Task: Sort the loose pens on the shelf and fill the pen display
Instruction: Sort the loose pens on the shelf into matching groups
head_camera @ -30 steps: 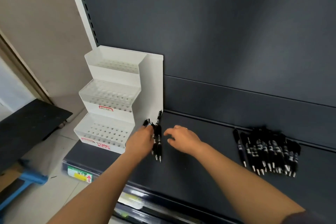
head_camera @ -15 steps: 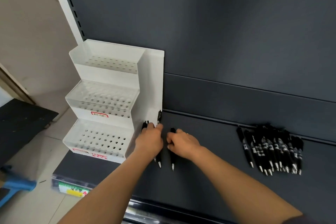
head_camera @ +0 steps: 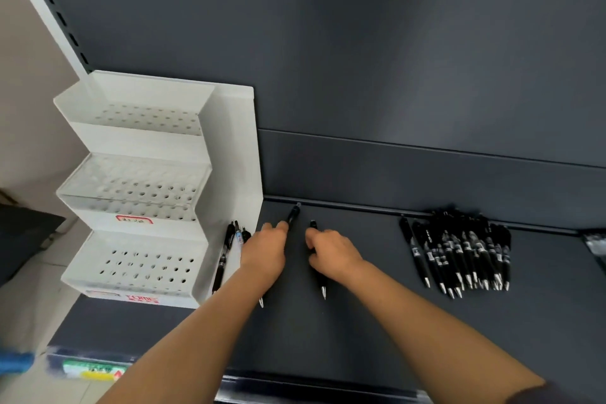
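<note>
A white three-tier pen display [head_camera: 137, 193] with empty holes stands at the shelf's left end. A few black pens [head_camera: 229, 249] lie against its right side. My left hand [head_camera: 265, 252] lies over a black pen [head_camera: 292, 216], fingers curled on it; the pen's tip sticks out below my wrist. Just to the right, my right hand [head_camera: 331, 252] grips a second black pen [head_camera: 323, 285] that lies on the shelf. A pile of several black pens [head_camera: 459, 256] lies further right, tips pointing toward me.
The dark shelf board [head_camera: 360, 331] meets a dark back panel [head_camera: 393, 59]. A dark packet [head_camera: 595, 243] shows at the right edge. A price label [head_camera: 95, 371] sits on the shelf's front edge at lower left, with floor beyond it.
The small bunch near the display has been spread: one pen now lies apart under my right hand, another under my left. Both hands have shifted slightly right.
</note>
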A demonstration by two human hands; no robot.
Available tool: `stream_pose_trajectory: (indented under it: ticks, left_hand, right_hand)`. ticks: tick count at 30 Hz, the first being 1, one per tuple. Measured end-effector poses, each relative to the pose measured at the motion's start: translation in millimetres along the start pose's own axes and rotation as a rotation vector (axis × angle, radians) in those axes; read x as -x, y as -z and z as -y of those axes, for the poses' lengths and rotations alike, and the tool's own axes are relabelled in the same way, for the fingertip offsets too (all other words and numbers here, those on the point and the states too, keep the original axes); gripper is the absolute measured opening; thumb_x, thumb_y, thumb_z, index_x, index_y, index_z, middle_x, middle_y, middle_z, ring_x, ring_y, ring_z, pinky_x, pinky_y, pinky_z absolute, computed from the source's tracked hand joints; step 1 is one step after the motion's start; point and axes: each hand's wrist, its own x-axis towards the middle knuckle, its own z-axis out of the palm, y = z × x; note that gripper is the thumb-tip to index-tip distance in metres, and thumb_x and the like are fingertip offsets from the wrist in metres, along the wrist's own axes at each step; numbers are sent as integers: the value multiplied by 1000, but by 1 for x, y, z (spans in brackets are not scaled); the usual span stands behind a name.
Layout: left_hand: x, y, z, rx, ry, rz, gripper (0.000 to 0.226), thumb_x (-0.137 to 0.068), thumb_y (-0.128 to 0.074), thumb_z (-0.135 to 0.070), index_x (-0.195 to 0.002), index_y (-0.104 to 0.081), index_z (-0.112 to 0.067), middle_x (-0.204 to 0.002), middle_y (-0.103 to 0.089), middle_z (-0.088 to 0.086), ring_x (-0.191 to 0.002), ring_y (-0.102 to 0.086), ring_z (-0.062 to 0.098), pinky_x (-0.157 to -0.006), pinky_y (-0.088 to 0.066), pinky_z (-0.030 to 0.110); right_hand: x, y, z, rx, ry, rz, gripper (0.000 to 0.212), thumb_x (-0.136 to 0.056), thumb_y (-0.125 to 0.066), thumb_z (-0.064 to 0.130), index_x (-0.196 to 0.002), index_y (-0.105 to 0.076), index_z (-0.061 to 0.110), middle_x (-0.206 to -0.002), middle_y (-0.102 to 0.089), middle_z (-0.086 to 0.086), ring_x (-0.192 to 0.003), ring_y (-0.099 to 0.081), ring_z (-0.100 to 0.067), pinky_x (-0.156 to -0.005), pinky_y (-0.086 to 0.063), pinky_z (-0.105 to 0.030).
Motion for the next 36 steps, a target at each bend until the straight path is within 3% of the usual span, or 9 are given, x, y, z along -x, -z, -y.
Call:
stream_pose_trajectory:
  ticks: [6,11,17,26,31,36]
  left_hand:
    - [-1,-6,-51,210,-123,48,32,-85,-44,-2,-116,-38,-7,-110,-53,17,-99,-56,37,-77,-45,41]
    - [4,-20,-106,366,-179,96,47,-83,-47,-1,-126,-32,-11,-105,-56,17,-95,-58,34,-80,-50,42]
    - [10,-34,-174,455,-214,150,50,-85,-47,-1,-131,-33,-12,-107,-58,16,-97,-58,31,-82,-51,40]
    - [3,-47,-224,552,-124,146,49,-85,-48,0,-130,-35,-12,-94,-58,9,-86,-63,29,-72,-57,44]
    - [-5,-57,-233,441,-138,105,36,-86,-53,-5,-122,-48,-7,-114,-52,16,-96,-60,32,-78,-53,38]
    - [-8,-65,-236,371,-136,67,37,-88,-55,-8,-125,-50,-8,-120,-47,12,-108,-53,27,-89,-42,29]
  right_hand:
    - [21,14,-39,-91,-99,-96,37,-86,-51,8,-121,-41,14,-111,-58,-14,-103,-58,-36,-79,-50,-39]
    - [47,30,-94,-125,-222,-231,57,-85,-51,9,-137,-30,16,-112,-60,-16,-102,-60,-36,-80,-49,-39]
    - [78,49,-153,-55,-284,-287,29,-88,-52,12,-115,-46,6,-109,-62,-18,-102,-60,-38,-77,-48,-39]
    - [76,60,-195,-41,-229,-317,39,-90,-53,12,-129,-46,10,-119,-52,-15,-103,-59,-38,-80,-50,-41]
    - [75,52,-203,151,-166,-208,29,-90,-54,10,-118,-55,11,-122,-45,-11,-107,-55,-35,-74,-46,-39]
    - [77,53,-217,148,-97,-216,27,-92,-54,16,-118,-57,11,-122,-45,-10,-110,-52,-33,-76,-46,-37]
